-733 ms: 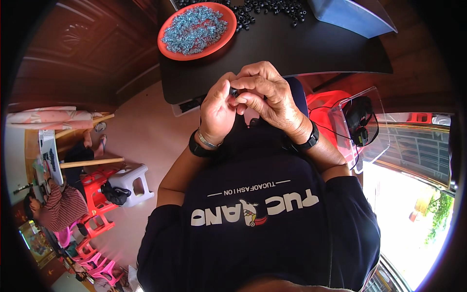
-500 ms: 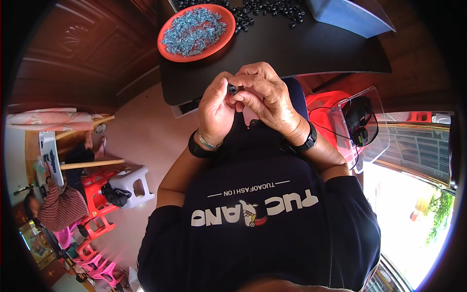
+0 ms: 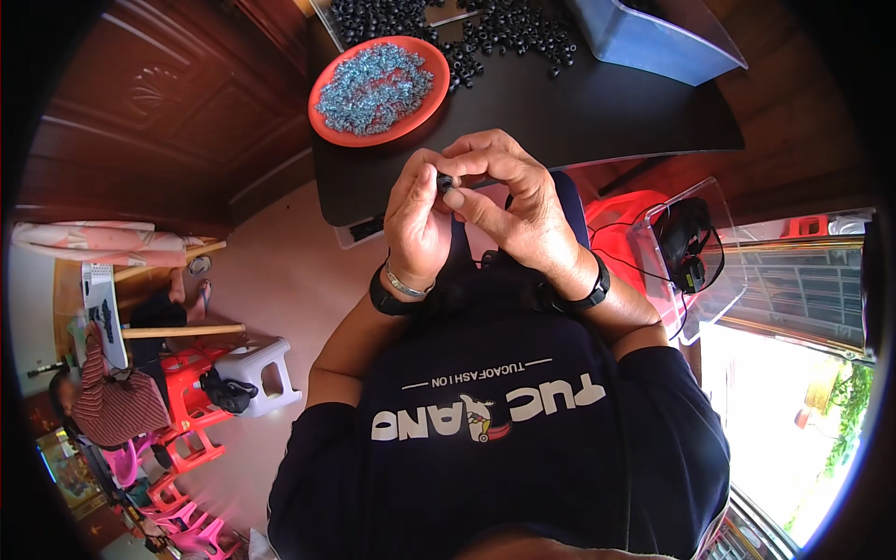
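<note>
Between the fingertips of both hands, just off the table's near edge, is a small black round part [image 3: 445,182] with a hole in its end. My left hand [image 3: 417,224] grips it from the left, thumb raised along it. From the right, my right hand [image 3: 525,207] pinches at it with thumb and forefinger. Whether a smaller piece sits in the hole cannot be made out. Ahead of the hands, small shiny blue-silver pieces [image 3: 373,89] fill an orange plate [image 3: 371,141] on the black table [image 3: 597,117]. Many similar black parts [image 3: 527,37] lie loose behind the plate.
A blue-grey bin [image 3: 644,49] stands at the table's far right. To my right, a clear plastic box [image 3: 733,257] with a black device rests on a red stool [image 3: 621,213]. Off to the left, a person in a striped top [image 3: 126,406] sits near several plastic stools [image 3: 252,373].
The table and plate appear lower in the picture as the view shifts. My hands stay together on the black part, with the fingers slightly rearranged.
</note>
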`<state>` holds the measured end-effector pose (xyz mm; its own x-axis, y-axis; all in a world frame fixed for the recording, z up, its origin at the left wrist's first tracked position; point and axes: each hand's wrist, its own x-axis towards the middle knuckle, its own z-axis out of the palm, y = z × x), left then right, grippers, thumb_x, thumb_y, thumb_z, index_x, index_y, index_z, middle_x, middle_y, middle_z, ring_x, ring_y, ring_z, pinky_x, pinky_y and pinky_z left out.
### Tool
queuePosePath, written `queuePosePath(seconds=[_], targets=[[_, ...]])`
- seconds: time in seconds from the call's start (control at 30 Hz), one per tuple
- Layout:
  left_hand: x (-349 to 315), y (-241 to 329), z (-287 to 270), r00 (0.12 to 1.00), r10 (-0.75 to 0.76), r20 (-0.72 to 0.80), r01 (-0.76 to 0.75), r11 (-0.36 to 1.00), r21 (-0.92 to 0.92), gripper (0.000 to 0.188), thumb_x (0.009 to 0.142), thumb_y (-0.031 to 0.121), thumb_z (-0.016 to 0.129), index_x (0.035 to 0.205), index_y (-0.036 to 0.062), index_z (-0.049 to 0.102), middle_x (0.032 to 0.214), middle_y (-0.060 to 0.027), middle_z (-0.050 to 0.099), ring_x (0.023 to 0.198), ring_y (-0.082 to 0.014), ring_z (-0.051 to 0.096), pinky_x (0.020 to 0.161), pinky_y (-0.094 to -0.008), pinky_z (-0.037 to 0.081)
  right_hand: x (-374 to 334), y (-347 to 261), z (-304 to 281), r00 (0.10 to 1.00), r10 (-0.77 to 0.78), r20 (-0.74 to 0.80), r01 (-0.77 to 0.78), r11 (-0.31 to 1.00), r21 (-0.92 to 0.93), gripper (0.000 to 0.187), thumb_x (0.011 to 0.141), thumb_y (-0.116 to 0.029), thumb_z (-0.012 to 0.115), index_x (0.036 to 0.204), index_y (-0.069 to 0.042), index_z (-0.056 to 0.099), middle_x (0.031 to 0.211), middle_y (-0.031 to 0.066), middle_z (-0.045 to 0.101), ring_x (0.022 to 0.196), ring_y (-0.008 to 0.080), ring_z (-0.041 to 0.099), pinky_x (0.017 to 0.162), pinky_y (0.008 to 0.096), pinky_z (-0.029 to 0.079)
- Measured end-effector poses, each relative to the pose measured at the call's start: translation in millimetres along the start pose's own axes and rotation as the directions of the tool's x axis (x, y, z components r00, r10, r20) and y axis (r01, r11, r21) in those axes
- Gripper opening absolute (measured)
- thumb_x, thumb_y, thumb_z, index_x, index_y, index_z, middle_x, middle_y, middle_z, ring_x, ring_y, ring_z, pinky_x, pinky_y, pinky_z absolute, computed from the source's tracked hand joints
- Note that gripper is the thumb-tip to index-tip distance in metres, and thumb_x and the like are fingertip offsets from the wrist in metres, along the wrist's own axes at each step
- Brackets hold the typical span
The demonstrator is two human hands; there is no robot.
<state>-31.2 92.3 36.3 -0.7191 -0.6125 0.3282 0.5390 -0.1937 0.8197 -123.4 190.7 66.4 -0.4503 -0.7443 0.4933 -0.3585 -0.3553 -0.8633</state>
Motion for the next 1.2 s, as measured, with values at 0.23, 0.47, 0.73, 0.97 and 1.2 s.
queuePosePath(seconds=[0.23, 0.47, 0.73, 0.97, 1.2], targets=[[-3, 1, 2, 0.991, 0.131, 0.023, -0.133, 0.977, 0.169, 0.03, 0.1, 0.021, 0.037, 0.085, -0.0007, 0.05, 0.077, -0.0023, 0.043, 0.071, -0.0096, 0.042, 0.065, -0.0238, 0.034, 0, -4, 2, 1.0, -0.011, 0.019, 0.01, 0.999, 0.031, 0.02, 0.079, 0.004, 0.068, 0.099, -0.003, 0.067, 0.107, 0.0097, 0.06, 0.1, 0.0179, 0.058, 0.087, 0.0299, 0.048], [-5, 2, 0, 0.995, 0.101, 0.016, -0.103, 0.98, 0.168, 0.028, 0.099, 0.018, 0.035, 0.083, -0.0004, 0.048, 0.078, -0.0026, 0.042, 0.072, -0.01, 0.042, 0.067, -0.0242, 0.035, -3, -5, 2, 0.999, 0.004, 0.038, -0.007, 0.998, 0.064, 0.02, 0.08, 0.007, 0.066, 0.099, -0.002, 0.067, 0.11, 0.0102, 0.059, 0.101, 0.0172, 0.059, 0.087, 0.0286, 0.05], [-6, 3, -1, 0.993, 0.117, 0.017, -0.117, 0.966, 0.232, 0.033, 0.101, 0.027, 0.039, 0.08, 0.0026, 0.047, 0.071, 0.0004, 0.042, 0.061, -0.0068, 0.039, 0.055, -0.0223, 0.031, -4, -2, 3, 0.997, 0.04, 0.059, -0.045, 0.995, 0.092, 0.019, 0.081, 0.009, 0.064, 0.098, 0.0, 0.067, 0.109, 0.0099, 0.06, 0.098, 0.0163, 0.061, 0.086, 0.027, 0.052], [-7, -2, -1, 0.99, 0.135, -0.037, -0.125, 0.972, 0.201, 0.035, 0.1, 0.029, 0.038, 0.08, 0.0026, 0.047, 0.072, -0.0008, 0.044, 0.065, -0.0077, 0.041, 0.058, -0.0224, 0.032, -4, 1, 4, 0.998, 0.021, 0.064, -0.024, 0.999, 0.049, 0.018, 0.08, 0.007, 0.067, 0.097, 0.0, 0.067, 0.107, 0.0103, 0.061, 0.098, 0.0167, 0.061, 0.085, 0.0275, 0.052], [-8, 3, -1, 0.993, 0.097, 0.068, -0.104, 0.988, 0.113, 0.035, 0.099, 0.03, 0.037, 0.082, 0.0012, 0.048, 0.076, -0.0032, 0.045, 0.069, -0.0105, 0.043, 0.063, -0.0244, 0.035, -4, -2, -2, 0.996, -0.069, 0.049, 0.072, 0.996, -0.055, 0.029, 0.074, -0.001, 0.075, 0.102, -0.004, 0.068, 0.105, 0.009, 0.063, 0.095, 0.0185, 0.06, 0.082, 0.0301, 0.05]])
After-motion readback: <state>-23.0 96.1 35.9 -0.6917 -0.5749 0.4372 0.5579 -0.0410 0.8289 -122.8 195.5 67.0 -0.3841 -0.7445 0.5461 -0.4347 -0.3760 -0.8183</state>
